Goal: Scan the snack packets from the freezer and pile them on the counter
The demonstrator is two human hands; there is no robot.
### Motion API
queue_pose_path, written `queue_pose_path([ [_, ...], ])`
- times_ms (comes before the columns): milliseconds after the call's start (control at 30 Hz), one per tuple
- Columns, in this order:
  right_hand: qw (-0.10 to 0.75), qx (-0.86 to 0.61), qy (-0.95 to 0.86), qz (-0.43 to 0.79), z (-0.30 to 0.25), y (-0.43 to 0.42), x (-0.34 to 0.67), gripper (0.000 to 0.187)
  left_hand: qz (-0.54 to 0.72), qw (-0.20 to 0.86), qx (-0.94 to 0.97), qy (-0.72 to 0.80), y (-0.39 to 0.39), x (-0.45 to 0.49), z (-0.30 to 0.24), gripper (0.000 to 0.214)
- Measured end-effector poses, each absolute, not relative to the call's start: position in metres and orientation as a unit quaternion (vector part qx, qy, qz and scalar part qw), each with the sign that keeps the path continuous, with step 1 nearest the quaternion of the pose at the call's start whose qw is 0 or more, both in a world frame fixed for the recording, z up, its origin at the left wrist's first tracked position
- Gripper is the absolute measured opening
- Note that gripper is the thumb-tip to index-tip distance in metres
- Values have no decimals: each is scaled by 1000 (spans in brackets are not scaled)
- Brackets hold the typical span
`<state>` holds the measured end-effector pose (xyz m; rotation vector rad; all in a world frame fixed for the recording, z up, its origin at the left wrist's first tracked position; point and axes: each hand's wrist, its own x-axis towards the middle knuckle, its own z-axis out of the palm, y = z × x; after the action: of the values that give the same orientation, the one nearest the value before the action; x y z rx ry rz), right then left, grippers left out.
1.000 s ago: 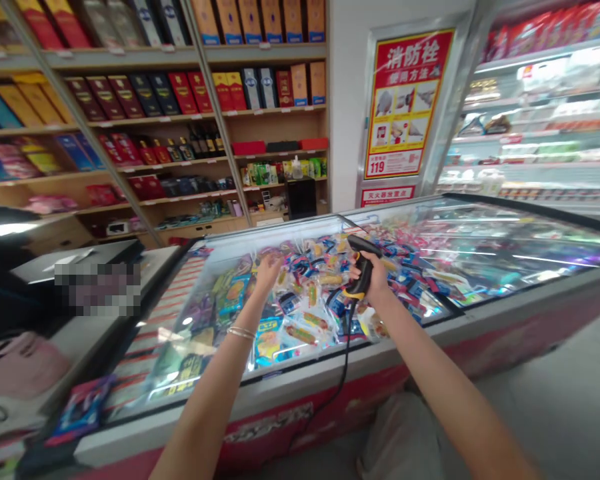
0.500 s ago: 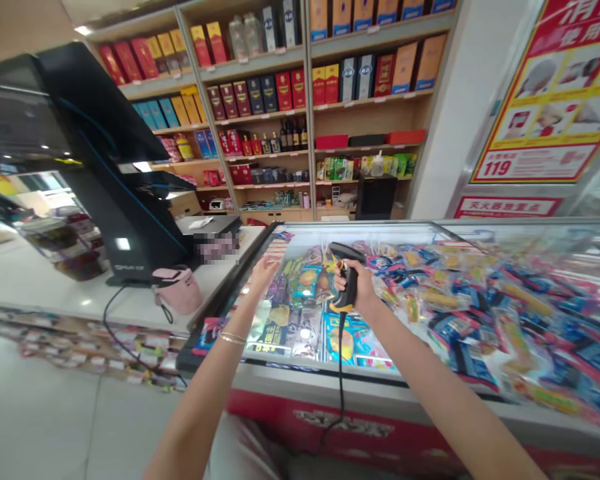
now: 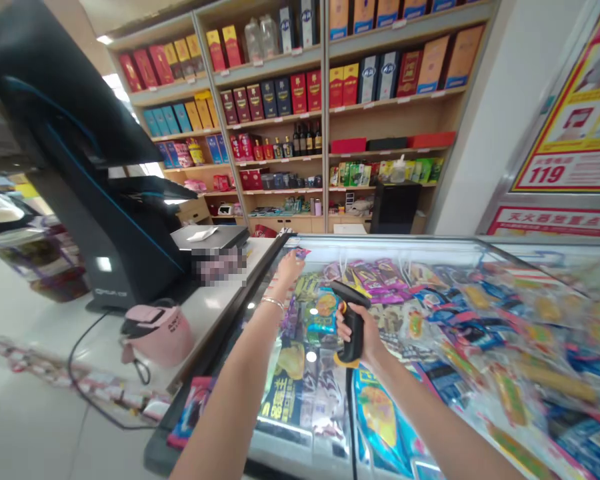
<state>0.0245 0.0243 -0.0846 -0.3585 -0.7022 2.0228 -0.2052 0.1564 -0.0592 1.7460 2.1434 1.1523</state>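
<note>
— What do we see in the right hand point(image 3: 373, 340)?
— We see its fingers wrapped around the handle of a black-and-yellow scanner point(image 3: 355, 340); the device is held above the glass of a chest freezer point(image 3: 395, 238), its head angled up and to the left; a dark cable point(image 3: 350, 413) drops from its base toward us.
— And the left hand point(image 3: 289, 270), with the bracelet point(image 3: 273, 302) at its wrist?
— We find it stretched out to the freezer's far left corner, fingertips at a small colourful packet point(image 3: 304, 253); we cannot tell whether they are clamped on it or merely beside it; the two hands are apart.
— What surrounds them?
— Below the scanner we see blue bags point(image 3: 325, 310) and purple packs point(image 3: 385, 277) in the freezer; to the left, a pink pouch point(image 3: 163, 333) stands on the counter point(image 3: 217, 310) near a black terminal point(image 3: 130, 240); behind, boxes and bottles line wooden shelves point(image 3: 380, 123).
</note>
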Motion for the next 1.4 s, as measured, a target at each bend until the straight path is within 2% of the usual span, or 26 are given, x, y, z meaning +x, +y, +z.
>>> queue_pose_path([
  [133,443,-134,-284,839,-86,20,25,25,253,4,649,717,206,-203,-62,59],
  [200,415,-134,-287,853,-86,18,23,26,206,1,661,722,218,-204,-63,53],
  [367,417,-124,-275,858,-84,19,21,26,247,69,642,722,209,-201,-57,35],
  [500,420,-120,-274,857,-86,21,20,26,276,86,629,721,167,-194,-47,34],
  [667,445,-157,-266,841,-78,20,18,23,492,261,481,677,92,-186,-37,36],
  [833,454,-165,-274,832,-59,-3,41,23,702,466,275,464,24,-168,-40,24],
  [900,428,-167,-301,836,-56,-17,58,23,733,497,217,410,9,-157,-44,20],
  [1033,419,-180,-316,832,-58,-39,83,24,732,452,265,436,2,-134,-52,18],
  [1167,441,-188,-341,808,-53,-46,87,25,698,393,359,478,3,-123,-62,37],
  [1267,450,-211,-403,768,-48,-50,86,24,676,387,411,474,3,-122,-71,49],
  [1400,446,-228,-465,730,-46,-56,85,24,653,405,443,462,1,-123,-74,47],
])
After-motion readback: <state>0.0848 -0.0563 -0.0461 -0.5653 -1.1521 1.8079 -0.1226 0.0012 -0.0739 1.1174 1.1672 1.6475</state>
